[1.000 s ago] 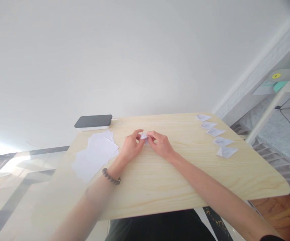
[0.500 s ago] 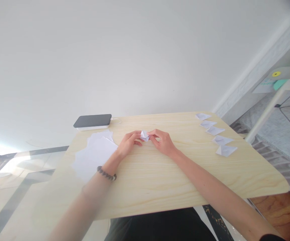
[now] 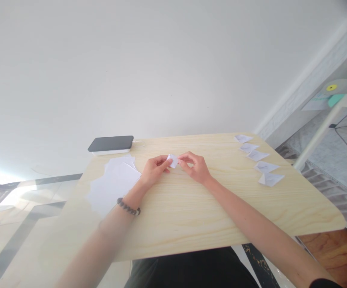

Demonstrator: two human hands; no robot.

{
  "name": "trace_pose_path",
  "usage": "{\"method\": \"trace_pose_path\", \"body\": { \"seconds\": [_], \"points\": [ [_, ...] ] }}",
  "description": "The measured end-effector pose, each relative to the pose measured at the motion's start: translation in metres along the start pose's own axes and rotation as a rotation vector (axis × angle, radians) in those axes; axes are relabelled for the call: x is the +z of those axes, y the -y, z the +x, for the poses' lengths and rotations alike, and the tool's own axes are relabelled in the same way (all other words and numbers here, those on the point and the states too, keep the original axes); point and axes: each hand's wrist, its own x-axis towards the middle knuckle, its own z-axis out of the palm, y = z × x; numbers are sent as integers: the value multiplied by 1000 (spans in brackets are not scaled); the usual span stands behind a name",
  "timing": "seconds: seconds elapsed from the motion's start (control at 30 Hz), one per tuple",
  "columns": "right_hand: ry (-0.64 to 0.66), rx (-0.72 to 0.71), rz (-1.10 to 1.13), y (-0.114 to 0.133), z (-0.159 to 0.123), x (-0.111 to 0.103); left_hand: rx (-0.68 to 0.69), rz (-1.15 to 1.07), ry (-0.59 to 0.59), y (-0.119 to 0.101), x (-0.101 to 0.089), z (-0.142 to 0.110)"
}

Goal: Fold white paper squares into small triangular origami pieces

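A small folded piece of white paper (image 3: 172,161) is held between my two hands above the middle of the table. My left hand (image 3: 155,169) pinches its left side, with the thumb lying across the front. At the paper's right edge, the thumb and forefinger of my right hand (image 3: 195,167) are pinched together on it. Several white folded paper shapes (image 3: 270,179) lie in a slanting row along the table's right side. Beside my left forearm lie loose white paper sheets (image 3: 111,182), overlapping one another and partly covered by the arm.
The pale wooden table (image 3: 173,224) has rounded corners and stands against a wall. A dark-topped, white-sided box-like device (image 3: 111,144) with a white cable sits at the back left. Beyond the right edge is a white metal frame (image 3: 317,138).
The folded paper has turned in my fingers and now shows a flatter face. My left thumb has come onto its front. The other papers have stayed put.
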Motion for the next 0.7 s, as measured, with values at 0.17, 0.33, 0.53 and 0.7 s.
{"method": "trace_pose_path", "body": {
  "seconds": [0.17,0.33,0.53,0.7],
  "points": [
    [31,148,1,-1,3,0,2,12,-6,1,0,0],
    [120,136,-80,-1,5,-1,8,32,11,-1,-1,-1],
    [140,142,-23,0,4,-2,3,68,8,-4,-1,-1],
    [120,183,26,-2,3,-2,10,76,39,-4,0,-3]
  ]
}}
